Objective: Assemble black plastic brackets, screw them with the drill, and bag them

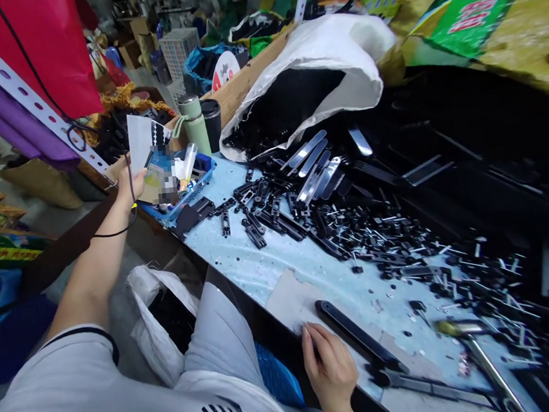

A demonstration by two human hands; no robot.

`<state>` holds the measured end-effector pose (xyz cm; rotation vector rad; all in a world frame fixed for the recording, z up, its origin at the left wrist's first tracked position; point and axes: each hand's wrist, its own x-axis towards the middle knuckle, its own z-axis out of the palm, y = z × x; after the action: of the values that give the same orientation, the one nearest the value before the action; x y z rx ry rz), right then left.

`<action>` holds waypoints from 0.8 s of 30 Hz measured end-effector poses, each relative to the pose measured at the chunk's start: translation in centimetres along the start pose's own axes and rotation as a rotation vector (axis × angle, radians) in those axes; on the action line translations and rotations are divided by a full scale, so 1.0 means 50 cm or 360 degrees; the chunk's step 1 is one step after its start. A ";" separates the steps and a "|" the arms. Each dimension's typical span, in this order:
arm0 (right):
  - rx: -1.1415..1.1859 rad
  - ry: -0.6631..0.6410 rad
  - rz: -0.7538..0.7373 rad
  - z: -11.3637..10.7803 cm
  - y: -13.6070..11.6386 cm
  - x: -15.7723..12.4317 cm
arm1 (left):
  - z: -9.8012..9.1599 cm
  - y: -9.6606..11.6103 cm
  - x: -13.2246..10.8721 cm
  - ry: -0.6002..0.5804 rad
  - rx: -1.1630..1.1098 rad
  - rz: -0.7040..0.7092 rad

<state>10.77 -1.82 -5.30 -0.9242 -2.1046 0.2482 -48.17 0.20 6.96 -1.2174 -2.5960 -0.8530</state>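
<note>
At the far left end of the bench, my left hand [130, 184] is closed around the edge of a printed paper packet [140, 144], white with dark and coloured print; part of it is blurred. Just behind it stands a blue basket [206, 177] of small items. My right hand [331, 364] rests at the bench's front edge with its fingers curled; whatever they hold, if anything, is hidden. Close beside it lies a long black handle-shaped part [354, 331], joined at its lower end to another long dark piece [437, 384].
Black plastic parts [275, 212], metal blades [316, 163] and many screws [404, 239] lie heaped across the bench. A hammer [488, 360] lies at right. A white sack [336, 38], a green bottle [195, 126] and a black cup [212, 124] stand behind. Another white sack [145, 328] sits below.
</note>
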 end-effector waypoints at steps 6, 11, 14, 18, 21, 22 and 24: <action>0.0033 -0.0026 0.0039 0.003 -0.011 0.025 | 0.017 -0.037 0.010 0.0280 -0.0201 0.0201; 0.0395 -0.0056 0.0110 0.033 -0.029 0.054 | 0.025 -0.041 0.009 0.0336 -0.0280 0.0154; 0.0376 -0.0058 0.0113 0.060 -0.034 0.070 | 0.028 -0.038 0.007 0.0383 -0.0295 0.0085; 0.0292 -0.0061 0.0105 0.077 -0.039 0.081 | 0.032 -0.030 0.005 0.0402 -0.0341 0.0100; 0.0243 -0.0079 0.0138 0.081 -0.043 0.084 | 0.035 -0.023 0.004 0.0422 -0.0372 0.0122; 0.0227 -0.0074 0.0167 0.082 -0.044 0.084 | 0.036 -0.022 0.005 0.0427 -0.0375 0.0128; 0.0204 -0.0056 0.0217 0.085 -0.045 0.081 | 0.037 -0.023 0.005 0.0432 -0.0366 0.0141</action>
<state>4.78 -0.06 -4.61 -0.9939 -2.0340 0.4671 -48.99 0.81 5.04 -1.1662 -2.2619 -1.2310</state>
